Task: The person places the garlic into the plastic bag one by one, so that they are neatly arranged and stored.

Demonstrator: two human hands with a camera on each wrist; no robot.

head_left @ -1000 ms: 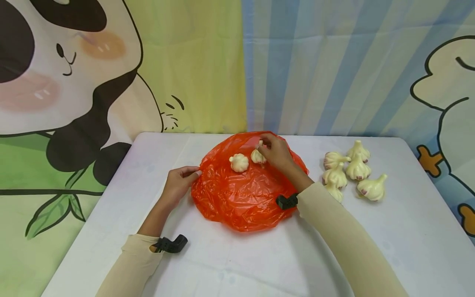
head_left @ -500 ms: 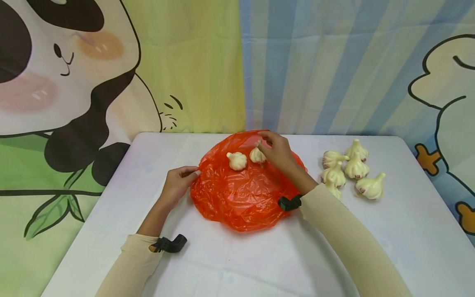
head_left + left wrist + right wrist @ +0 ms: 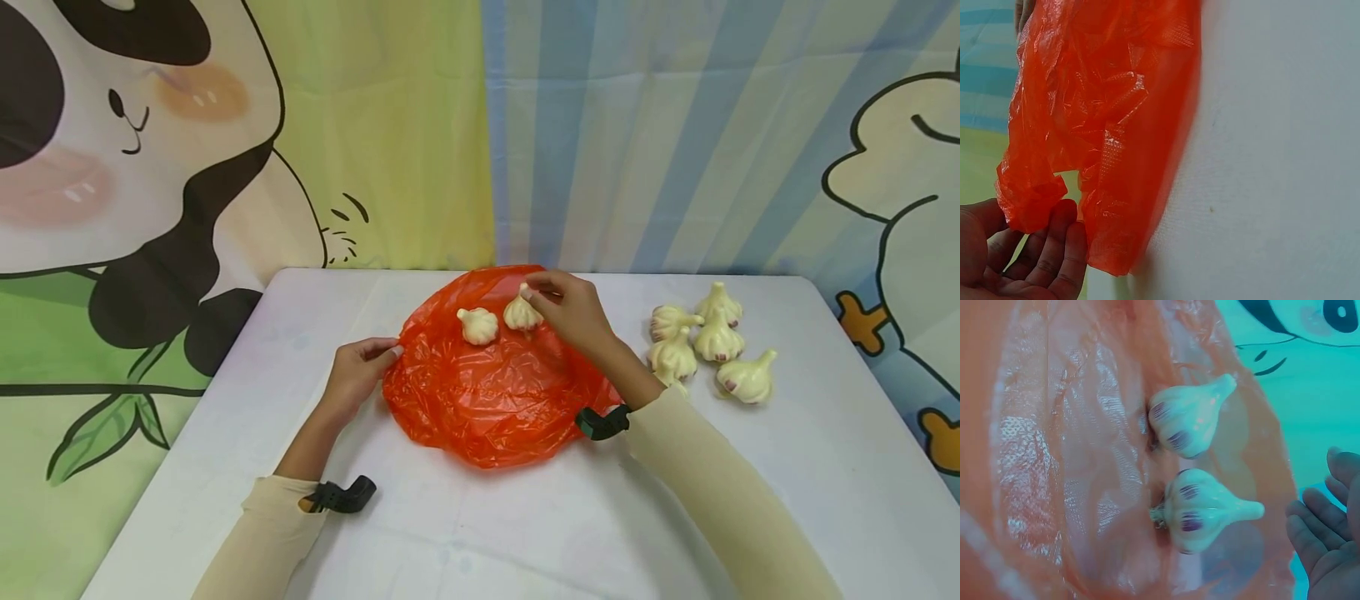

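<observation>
A red plastic bag (image 3: 487, 408) lies spread on the white table. Two garlic bulbs rest on it side by side, the left bulb (image 3: 478, 327) tipped with its neck to the left and the right bulb (image 3: 522, 313) with its neck up. My left hand (image 3: 356, 372) pinches the bag's left edge between thumb and fingers; in the left wrist view the crumpled film (image 3: 1032, 194) sits in that grip. Beside the right bulb is my right hand (image 3: 579, 315), its fingers loosely bent. The right wrist view has this hand (image 3: 1329, 531) apart from both bulbs, holding nothing.
Several more garlic bulbs (image 3: 720, 333) stand in a cluster at the table's right, with one (image 3: 748, 379) lying slightly nearer. The white table (image 3: 480, 533) ends at the back against a printed curtain (image 3: 420, 150). A black wrist camera (image 3: 343, 495) sits on the left forearm.
My right hand has drawn slightly right, off the neck of the right garlic bulb, and its forearm has swung right. The left hand keeps its pinch on the bag.
</observation>
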